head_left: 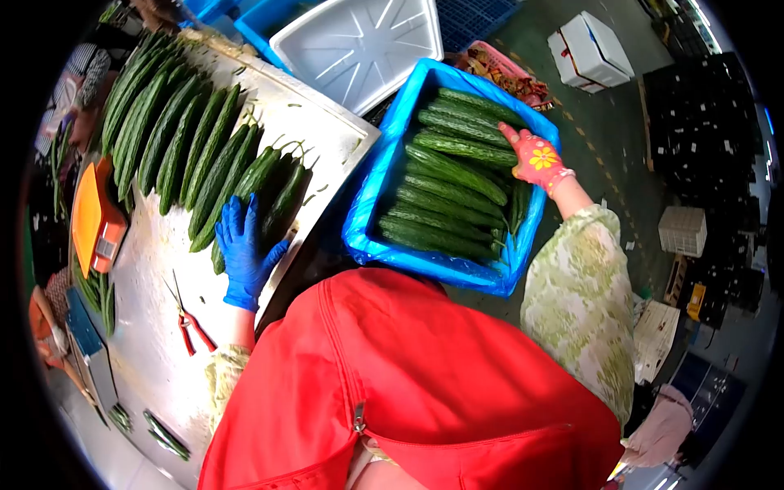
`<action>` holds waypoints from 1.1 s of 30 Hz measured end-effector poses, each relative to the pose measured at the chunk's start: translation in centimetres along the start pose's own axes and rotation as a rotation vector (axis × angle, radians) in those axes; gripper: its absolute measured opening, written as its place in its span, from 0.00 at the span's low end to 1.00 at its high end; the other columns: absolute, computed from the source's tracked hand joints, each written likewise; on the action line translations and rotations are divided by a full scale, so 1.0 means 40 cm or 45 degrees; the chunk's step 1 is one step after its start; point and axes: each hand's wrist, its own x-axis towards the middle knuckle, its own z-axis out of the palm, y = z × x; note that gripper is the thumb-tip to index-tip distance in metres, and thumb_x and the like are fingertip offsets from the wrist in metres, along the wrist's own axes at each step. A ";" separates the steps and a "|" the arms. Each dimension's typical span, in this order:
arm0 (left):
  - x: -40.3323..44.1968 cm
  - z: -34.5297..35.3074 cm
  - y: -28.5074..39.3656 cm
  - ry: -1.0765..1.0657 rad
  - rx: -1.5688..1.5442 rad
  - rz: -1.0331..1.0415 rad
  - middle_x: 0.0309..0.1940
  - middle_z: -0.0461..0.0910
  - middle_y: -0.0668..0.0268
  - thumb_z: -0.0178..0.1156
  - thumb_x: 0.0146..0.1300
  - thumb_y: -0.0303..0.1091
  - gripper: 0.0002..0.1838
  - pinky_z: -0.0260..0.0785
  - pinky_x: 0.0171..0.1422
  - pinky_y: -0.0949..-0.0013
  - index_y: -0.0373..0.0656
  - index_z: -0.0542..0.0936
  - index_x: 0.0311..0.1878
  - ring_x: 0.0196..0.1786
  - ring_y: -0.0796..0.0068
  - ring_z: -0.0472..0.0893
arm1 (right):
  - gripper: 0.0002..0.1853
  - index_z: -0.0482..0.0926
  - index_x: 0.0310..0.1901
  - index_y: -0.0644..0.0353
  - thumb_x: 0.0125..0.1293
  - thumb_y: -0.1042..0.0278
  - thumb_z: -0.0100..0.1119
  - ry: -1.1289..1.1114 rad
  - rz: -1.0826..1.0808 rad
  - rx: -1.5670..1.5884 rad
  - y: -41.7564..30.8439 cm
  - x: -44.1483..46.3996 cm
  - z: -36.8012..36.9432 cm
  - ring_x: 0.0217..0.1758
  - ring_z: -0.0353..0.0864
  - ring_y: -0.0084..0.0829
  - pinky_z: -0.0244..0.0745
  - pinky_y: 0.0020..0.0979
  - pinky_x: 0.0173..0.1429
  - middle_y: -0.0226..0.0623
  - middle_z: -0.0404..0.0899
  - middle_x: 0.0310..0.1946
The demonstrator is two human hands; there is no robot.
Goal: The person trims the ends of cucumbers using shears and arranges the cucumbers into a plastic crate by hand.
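My left hand [245,255], in a blue glove, lies with stretched fingers against the near end of a row of long green cucumbers [204,151] on the white table [155,302]. Its thumb points right, away from the fingers. Over the far right corner of a blue-lined crate [359,220], my right hand [535,157] wears a pink glove with a yellow flower. Its fingers are apart and touch the end of a cucumber [465,147] in the crate. Several more cucumbers lie side by side in there. Red-handled snips [192,327] rest on the table, left of my left hand.
An orange scale [96,216] stands on the table's left side. Beyond the crate are a white plastic tub [359,49] and a pink basket [498,69]. A white foam box [590,51] sits on the floor at right. Other people are at the left edge.
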 end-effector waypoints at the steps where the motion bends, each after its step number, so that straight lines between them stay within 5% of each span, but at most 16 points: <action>1: 0.001 0.004 -0.002 0.018 0.000 -0.001 0.73 0.53 0.46 0.67 0.51 0.58 0.51 0.42 0.74 0.40 0.50 0.57 0.75 0.74 0.43 0.54 | 0.52 0.52 0.74 0.45 0.44 0.71 0.64 0.010 -0.014 -0.070 -0.005 -0.004 -0.033 0.48 0.79 0.50 0.76 0.45 0.50 0.52 0.73 0.47; 4: 0.002 -0.006 -0.006 0.053 -0.032 -0.027 0.74 0.52 0.47 0.66 0.52 0.60 0.50 0.43 0.74 0.40 0.52 0.58 0.75 0.75 0.43 0.53 | 0.51 0.54 0.73 0.47 0.42 0.75 0.62 0.112 -0.122 -0.325 0.015 -0.024 -0.129 0.49 0.78 0.49 0.75 0.45 0.51 0.51 0.74 0.45; 6: -0.007 -0.011 -0.028 0.136 -0.093 -0.069 0.74 0.51 0.48 0.65 0.53 0.60 0.49 0.43 0.74 0.40 0.52 0.58 0.75 0.75 0.43 0.52 | 0.51 0.55 0.73 0.48 0.41 0.78 0.61 0.435 -0.391 -0.380 0.036 -0.051 -0.205 0.50 0.77 0.49 0.75 0.45 0.52 0.50 0.75 0.44; 12: -0.079 -0.087 -0.130 0.480 -0.319 -0.353 0.73 0.54 0.48 0.69 0.55 0.50 0.45 0.44 0.76 0.50 0.46 0.62 0.73 0.74 0.47 0.54 | 0.54 0.56 0.73 0.44 0.39 0.80 0.66 0.349 -0.310 -0.537 -0.106 -0.138 -0.480 0.47 0.76 0.49 0.74 0.43 0.48 0.44 0.72 0.42; 19: -0.161 -0.190 -0.244 1.021 -0.606 -0.444 0.72 0.59 0.54 0.66 0.60 0.39 0.38 0.41 0.79 0.56 0.40 0.62 0.71 0.77 0.57 0.52 | 0.52 0.61 0.70 0.50 0.35 0.80 0.65 0.616 -0.809 -0.235 -0.486 -0.021 -0.625 0.47 0.76 0.46 0.74 0.43 0.49 0.40 0.73 0.41; 23: -0.175 -0.288 -0.240 1.259 -0.432 -0.298 0.71 0.60 0.51 0.65 0.58 0.51 0.42 0.43 0.78 0.53 0.38 0.64 0.70 0.75 0.52 0.56 | 0.49 0.60 0.71 0.50 0.41 0.78 0.65 0.539 -1.190 -0.144 -0.753 0.165 -0.561 0.46 0.76 0.44 0.74 0.42 0.48 0.41 0.74 0.40; 27: -0.157 -0.296 -0.256 0.997 -0.348 -0.252 0.70 0.61 0.50 0.68 0.54 0.48 0.41 0.44 0.77 0.52 0.40 0.67 0.69 0.75 0.49 0.55 | 0.52 0.55 0.73 0.48 0.41 0.76 0.66 0.142 -1.300 -0.013 -0.962 0.332 -0.448 0.52 0.76 0.48 0.74 0.42 0.54 0.45 0.74 0.46; 30: -0.101 -0.210 -0.302 0.574 -0.263 -0.322 0.72 0.58 0.51 0.67 0.56 0.51 0.42 0.40 0.77 0.47 0.52 0.64 0.73 0.75 0.47 0.54 | 0.53 0.53 0.74 0.45 0.43 0.72 0.69 -0.143 -1.237 -0.112 -1.010 0.436 -0.369 0.56 0.74 0.50 0.72 0.42 0.59 0.47 0.72 0.54; 33: -0.043 -0.082 -0.357 0.262 -0.087 -0.323 0.72 0.58 0.49 0.63 0.54 0.63 0.47 0.42 0.75 0.41 0.57 0.59 0.75 0.74 0.46 0.56 | 0.50 0.55 0.73 0.46 0.47 0.68 0.69 0.178 -1.311 -0.060 -0.983 0.476 -0.311 0.65 0.69 0.48 0.67 0.40 0.66 0.47 0.68 0.62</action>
